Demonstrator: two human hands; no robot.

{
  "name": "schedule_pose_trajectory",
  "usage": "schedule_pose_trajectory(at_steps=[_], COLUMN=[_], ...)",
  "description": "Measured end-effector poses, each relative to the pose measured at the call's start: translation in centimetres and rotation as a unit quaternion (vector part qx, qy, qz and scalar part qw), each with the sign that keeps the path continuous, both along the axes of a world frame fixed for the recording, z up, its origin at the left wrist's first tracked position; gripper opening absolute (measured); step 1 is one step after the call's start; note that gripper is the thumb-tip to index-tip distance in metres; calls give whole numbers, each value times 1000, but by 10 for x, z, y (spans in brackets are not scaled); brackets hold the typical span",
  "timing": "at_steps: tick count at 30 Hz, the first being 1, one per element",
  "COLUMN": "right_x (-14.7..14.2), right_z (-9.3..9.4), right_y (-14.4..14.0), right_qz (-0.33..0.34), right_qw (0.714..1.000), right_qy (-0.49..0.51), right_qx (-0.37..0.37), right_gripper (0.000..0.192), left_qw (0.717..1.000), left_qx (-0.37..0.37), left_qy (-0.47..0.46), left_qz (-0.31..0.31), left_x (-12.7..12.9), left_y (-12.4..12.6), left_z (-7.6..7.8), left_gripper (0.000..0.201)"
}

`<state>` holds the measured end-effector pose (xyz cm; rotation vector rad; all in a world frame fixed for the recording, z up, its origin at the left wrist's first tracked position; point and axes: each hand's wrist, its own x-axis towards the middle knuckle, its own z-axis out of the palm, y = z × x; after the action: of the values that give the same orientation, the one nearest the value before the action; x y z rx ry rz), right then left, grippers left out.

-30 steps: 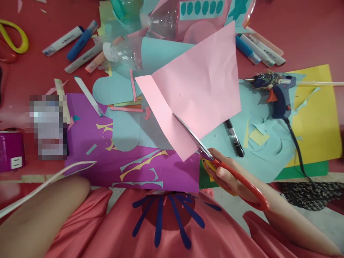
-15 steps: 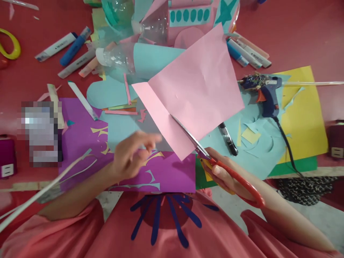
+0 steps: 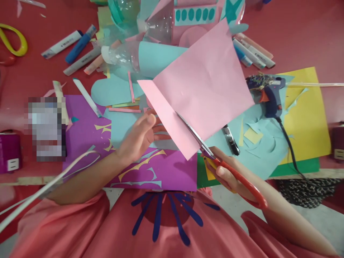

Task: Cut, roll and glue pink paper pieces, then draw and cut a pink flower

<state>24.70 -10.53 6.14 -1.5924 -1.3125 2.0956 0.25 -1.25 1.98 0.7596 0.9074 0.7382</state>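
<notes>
A pair of scissors [image 3: 239,177] with red and yellow handles sits in my right hand [image 3: 224,173], which is closed around them. Their blades lie across a pink sheet of paper [image 3: 206,82], with the tip near the crease of a narrow strip along its left side. The sheet is tilted above the table things. My left hand [image 3: 138,138] is open at the strip's left edge, thumb raised and fingers spread; some fingertips reach under the paper and are partly hidden. A black marker [image 3: 231,139] lies just beyond my right hand.
A plastic bottle wrapped in light blue paper [image 3: 161,59] lies behind the sheet. A blue glue gun [image 3: 272,95] with its cord rests at right on yellow paper [image 3: 306,125]. Several markers [image 3: 80,44], purple paper [image 3: 174,172] with scraps, and a blurred-out device [image 3: 47,129] are around.
My left hand has turned and opened, its fingers spreading and moving up to the pink strip's edge. The scissors and paper keep nearly the same pose; the whole view has shifted slightly.
</notes>
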Motion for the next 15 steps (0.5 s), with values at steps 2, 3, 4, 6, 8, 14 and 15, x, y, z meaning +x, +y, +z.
schedule_pose_trajectory(at_steps=[2, 3, 4, 6, 8, 14, 15], right_x=[-1, -1, -1, 0, 3, 12, 11], right_z=[-1, -2, -3, -5, -8, -13, -12], right_y=[0, -1, -2, -3, -4, -5, -5], right_qz=[5, 7, 10, 14, 23, 55, 58], right_qw=[1000, 1000, 1000, 999, 999, 995, 995], right_qy=[-2, 0, 5, 17, 36, 83, 84], right_qx=[14, 20, 23, 23, 18, 18, 22], right_gripper=[65, 65, 65, 65, 63, 54, 54], left_qw=[999, 998, 995, 987, 983, 967, 965], left_qx=[24, 35, 51, 89, 113, 199, 206], left_qy=[32, 58, 86, 123, 133, 155, 161], left_qz=[5, 12, 27, 51, 55, 28, 23], left_x=[5, 7, 8, 9, 9, 6, 6], left_y=[2, 3, 3, 3, 2, -1, -1], left_z=[-4, -6, -9, -14, -18, -20, -20], left_gripper=[54, 45, 37, 27, 25, 25, 24])
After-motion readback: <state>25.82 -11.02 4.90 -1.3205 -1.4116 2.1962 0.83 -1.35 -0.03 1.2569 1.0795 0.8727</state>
